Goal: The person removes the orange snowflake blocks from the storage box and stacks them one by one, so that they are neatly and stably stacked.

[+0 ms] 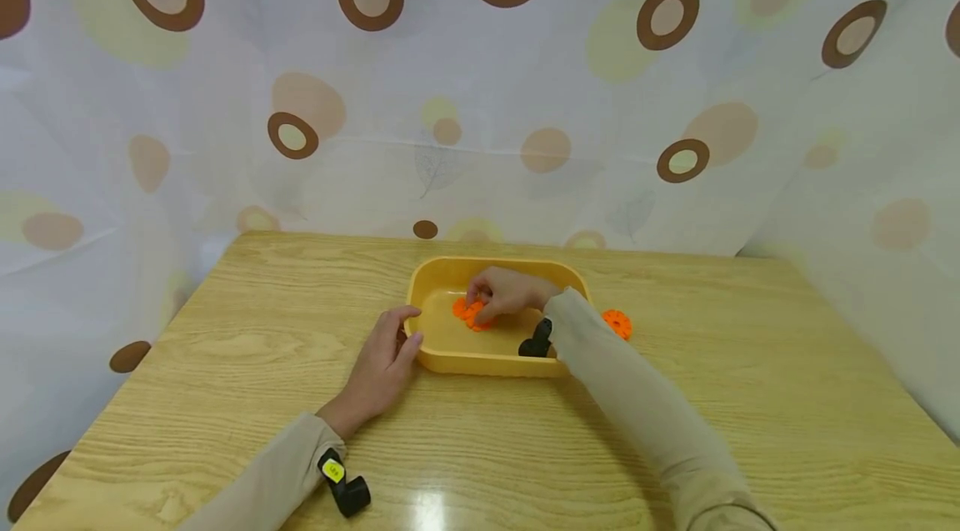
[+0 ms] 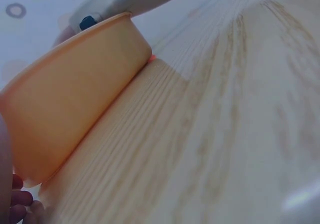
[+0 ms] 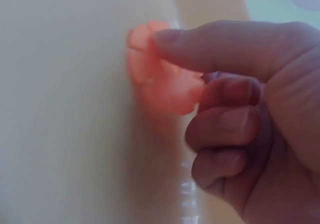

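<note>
A yellow tub (image 1: pixel 480 364) stands on the wooden table, and my left hand (image 1: pixel 381 360) holds its left end, thumb and fingers at the rim. Inside the tub my right hand (image 1: pixel 512 291) pinches an orange flower-shaped disc (image 1: pixel 476 319). Another bit of orange (image 1: pixel 459 308) shows just left of it, perhaps a second disc. In the right wrist view my thumb lies on the orange disc (image 3: pixel 170 91), its other fingers curled below; the index finger is mostly hidden. Outside the tub, by its right end, lies another orange flower-shaped disc (image 1: pixel 617 323).
Black wrist cameras sit at both cuffs, the left one (image 1: pixel 345 485) near the table top and the right one (image 1: pixel 537 339) over the tub's near right corner. A patterned white curtain (image 1: pixel 495 164) hangs behind the wooden table (image 1: pixel 285 331).
</note>
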Demonstrator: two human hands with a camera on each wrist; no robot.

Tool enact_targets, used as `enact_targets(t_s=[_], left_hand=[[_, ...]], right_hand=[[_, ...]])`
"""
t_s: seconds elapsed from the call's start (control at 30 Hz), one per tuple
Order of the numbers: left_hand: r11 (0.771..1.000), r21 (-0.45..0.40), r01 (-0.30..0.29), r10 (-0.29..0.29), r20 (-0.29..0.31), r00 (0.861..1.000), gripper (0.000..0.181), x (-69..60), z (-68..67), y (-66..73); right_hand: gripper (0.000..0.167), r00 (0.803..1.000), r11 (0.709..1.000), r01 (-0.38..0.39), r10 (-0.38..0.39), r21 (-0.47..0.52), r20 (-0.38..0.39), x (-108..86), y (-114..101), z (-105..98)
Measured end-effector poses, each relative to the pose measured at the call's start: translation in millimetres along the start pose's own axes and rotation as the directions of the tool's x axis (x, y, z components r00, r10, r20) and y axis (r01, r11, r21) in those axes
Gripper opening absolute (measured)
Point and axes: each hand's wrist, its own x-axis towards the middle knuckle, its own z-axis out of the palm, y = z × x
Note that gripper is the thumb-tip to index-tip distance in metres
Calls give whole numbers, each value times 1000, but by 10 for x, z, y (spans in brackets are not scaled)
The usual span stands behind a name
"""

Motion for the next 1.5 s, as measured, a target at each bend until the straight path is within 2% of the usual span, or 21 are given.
enact_targets(t_s=[0.3, 0.53, 0.77, 0.87, 1.0, 1.13, 1.27, 1.5], left_hand=[[1000, -3, 6, -6, 2, 1000, 31, -8, 0, 17], [1000, 6, 1, -1, 4, 1000, 31, -7, -14, 15], [1000, 10, 19, -19, 1, 1000, 30, -30, -29, 14], [1000, 17, 19, -19, -8, 1000, 30, -41, -32, 13], [1000, 17, 6, -7, 11, 1000, 30, -15, -30, 22], [1000, 7, 5, -6, 11, 1000, 30, 16, -1, 39], [1000, 13, 2, -2, -4, 1000, 29, 17, 0, 38], [1000, -3, -6, 6, -11, 1000, 29, -9, -8, 30]], right_hand=[[13, 999, 999, -29, 29, -14, 26, -39, -27, -35], [24, 997, 998, -40, 36, 47, 72, -32, -31, -45], [17, 998, 992, -44, 39, 119, 47, -21, -99, -103], [19, 999, 990, -9, 2, 138, 54, -26, -110, -127], [21, 998, 987, 31, -40, 158, 52, -124, -97, -191], [22, 998, 986, 42, -50, 159, 41, -292, -130, -309], [22, 998, 990, 57, -57, 128, -3, -442, -171, -396], [23, 996, 993, 46, -37, 111, -82, -662, -106, -435]])
